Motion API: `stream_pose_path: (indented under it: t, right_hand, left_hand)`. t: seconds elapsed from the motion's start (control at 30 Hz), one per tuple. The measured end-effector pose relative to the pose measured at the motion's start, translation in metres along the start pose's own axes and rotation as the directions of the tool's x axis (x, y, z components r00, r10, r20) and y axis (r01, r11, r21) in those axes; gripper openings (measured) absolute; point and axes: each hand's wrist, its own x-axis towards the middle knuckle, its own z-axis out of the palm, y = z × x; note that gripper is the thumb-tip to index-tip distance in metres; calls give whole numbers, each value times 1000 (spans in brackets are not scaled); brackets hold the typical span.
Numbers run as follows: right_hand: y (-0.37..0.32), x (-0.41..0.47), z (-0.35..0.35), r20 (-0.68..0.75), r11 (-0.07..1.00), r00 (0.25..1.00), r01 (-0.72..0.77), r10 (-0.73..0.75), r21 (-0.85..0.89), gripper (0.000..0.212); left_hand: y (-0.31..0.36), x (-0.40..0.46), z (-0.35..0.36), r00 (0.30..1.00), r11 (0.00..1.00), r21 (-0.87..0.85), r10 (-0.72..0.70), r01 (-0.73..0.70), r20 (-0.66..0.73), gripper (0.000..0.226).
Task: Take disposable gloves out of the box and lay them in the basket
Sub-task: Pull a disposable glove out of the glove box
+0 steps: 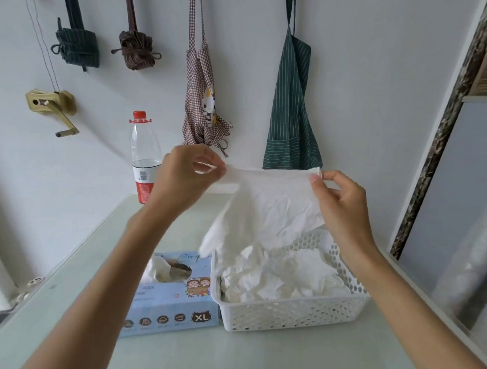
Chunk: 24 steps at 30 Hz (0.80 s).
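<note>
A thin white disposable glove (pixel 268 202) hangs stretched between my two hands, above the back of the basket. My left hand (pixel 186 173) pinches its left top corner, and my right hand (pixel 341 205) pinches its right top corner. Below it stands a white perforated basket (pixel 292 312) holding several crumpled white gloves (pixel 280 277). Against the basket's left side lies the light blue glove box (pixel 172 301), marked XL, with a glove sticking out of its top opening (pixel 159 269).
A pale table (pixel 188 354) carries the box and basket. A clear bottle (pixel 145 158) with a red cap stands at the table's back by the wall. Aprons (pixel 289 112) hang on the wall behind. A window frame (pixel 444 136) runs along the right.
</note>
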Motion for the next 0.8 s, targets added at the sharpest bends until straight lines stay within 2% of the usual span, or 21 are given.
stream_pose_path:
  t: [0.07, 0.17, 0.23, 0.3, 0.4, 0.5, 0.6, 0.67, 0.73, 0.8]
  right_hand:
    - [16, 4, -3, 70, 989, 987, -137, 141, -58, 13]
    - [54, 8, -7, 143, 902, 910, -344, 388, -261, 12]
    - [85, 9, -12, 165, 828, 869, -363, 466, -426, 15]
    - [109, 9, -17, 137, 740, 869, -311, 476, -597, 17]
    - [126, 5, -20, 128, 615, 915, -148, 383, -775, 19]
    - [126, 2, -15, 192, 504, 937, 21, 291, -863, 22]
    - [123, 1, -11, 297, 380, 915, 182, 271, -907, 31]
    - [121, 2, -15, 376, 423, 893, 249, 247, -871, 36]
    - [119, 4, -21, 463, 571, 868, 290, 182, -768, 37]
    - [117, 7, -24, 529, 739, 836, 265, 144, -619, 35]
  left_hand:
    - [-5, 11, 12, 982, 986, 166, -54, 23, 183, 23]
    - [-21, 15, 57, 871, 922, 385, -170, -24, 461, 22]
    - [-37, 12, 90, 814, 894, 439, -194, -83, 548, 19]
    - [-50, 7, 114, 805, 872, 471, -180, -136, 565, 13]
    - [-59, 0, 138, 846, 844, 489, -84, -221, 526, 8]
    - [-63, -9, 151, 873, 826, 489, 7, -279, 487, 10]
    - [-66, -15, 150, 870, 788, 495, 100, -366, 483, 16]
    - [-67, -17, 139, 876, 818, 459, 108, -347, 470, 20]
    - [-70, -20, 123, 856, 896, 345, 69, -279, 513, 24]
    - [-72, -25, 110, 752, 921, 283, 16, -267, 659, 39]
